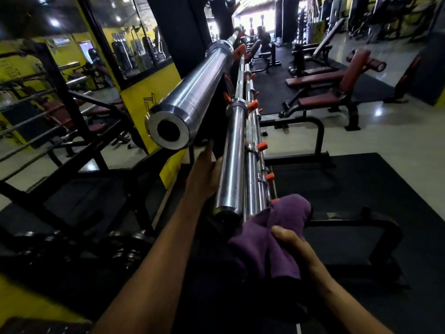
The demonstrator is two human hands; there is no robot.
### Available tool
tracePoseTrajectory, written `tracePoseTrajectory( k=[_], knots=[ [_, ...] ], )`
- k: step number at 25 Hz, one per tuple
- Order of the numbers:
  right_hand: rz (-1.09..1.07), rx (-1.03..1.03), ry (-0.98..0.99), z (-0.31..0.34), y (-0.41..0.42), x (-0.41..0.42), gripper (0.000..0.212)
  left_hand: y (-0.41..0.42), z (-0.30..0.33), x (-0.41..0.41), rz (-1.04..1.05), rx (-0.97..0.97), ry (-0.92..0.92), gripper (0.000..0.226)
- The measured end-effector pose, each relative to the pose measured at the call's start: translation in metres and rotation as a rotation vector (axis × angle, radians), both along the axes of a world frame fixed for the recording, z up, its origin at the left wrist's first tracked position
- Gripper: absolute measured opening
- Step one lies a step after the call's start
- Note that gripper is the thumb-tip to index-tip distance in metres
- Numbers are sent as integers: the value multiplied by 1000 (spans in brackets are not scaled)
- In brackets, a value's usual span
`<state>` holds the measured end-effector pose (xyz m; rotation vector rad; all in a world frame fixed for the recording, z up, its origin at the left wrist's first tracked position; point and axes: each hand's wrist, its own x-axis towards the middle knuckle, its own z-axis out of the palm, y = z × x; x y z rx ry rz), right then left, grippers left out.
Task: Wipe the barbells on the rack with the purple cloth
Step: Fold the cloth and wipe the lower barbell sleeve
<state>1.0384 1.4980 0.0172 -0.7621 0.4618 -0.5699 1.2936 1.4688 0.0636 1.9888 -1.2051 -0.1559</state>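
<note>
several long chrome steel barbells (231,162) lay stacked one below another on the black metal rack (301,150), their sleeve ends pointing toward me, the topmost thick sleeve (190,100) closest to my face with its hollow dark end open to view. small orange plastic hooks (262,146) stuck out along the right side of the rack beside the bars. my left hand (204,175) reached up along the left side of the second barbell's sleeve, fingers stretched fairly straight and lying against it; i could not tell whether the thumb wrapped round behind. my right hand (292,244) gripped the crumpled purple cloth (272,237), thumb pressed into its folds, and the bunched top of the cloth sat against the near ends of the lower, thinner barbells, just beside the second bar's end. black rubber mats (349,189) covered the floor under the rack, and maroon padded benches (320,80) stood well apart on the right. a yellow-framed mirror wall (149,97) ran along the left.
</note>
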Motion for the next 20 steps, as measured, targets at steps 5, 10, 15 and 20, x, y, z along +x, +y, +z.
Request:
tracePoseTrajectory(
  k=[5,10,15,20],
  knots=[
    [-201,-178,336,-22,-22,-44,56,37,-83,-66,45,97,55,46],
    [-278,-536,622,-51,-72,-116,38,2,-92,-157,-283,203,-275,46],
    [-221,-882,1023,-115,-138,-246,11,-47,-149,-261,-512,422,-231,43],
    [-292,-588,1378,-211,-163,-417,26,-132,-220,-392,-744,741,-285,41]
  ],
)
